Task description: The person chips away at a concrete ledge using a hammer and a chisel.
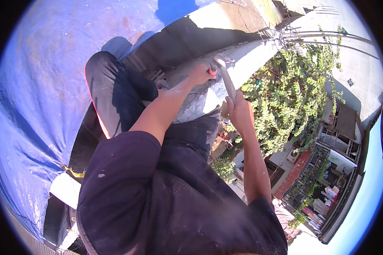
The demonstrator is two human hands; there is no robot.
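My right hand [241,114] is wrapped round the wooden-looking handle of a hammer [228,81], whose head is up beside my left hand. My left hand [199,75] is closed round a tool with an orange-red collar [212,72], which looks like a chisel; most of it is hidden by my fingers. The hammer head is at or very near the chisel's end; whether they touch I cannot tell. Below both hands runs a rough grey concrete ledge [247,61], with dusty, broken-looking patches near my left hand.
A blue tarp [42,93] spreads along the left, beside my bent leg in dark trousers [115,87]. Leafy branches [289,93] grow close on the right. Metal rods [327,36] stick out at the far end. Lower down at right is a cluttered balcony [319,187], well below the ledge.
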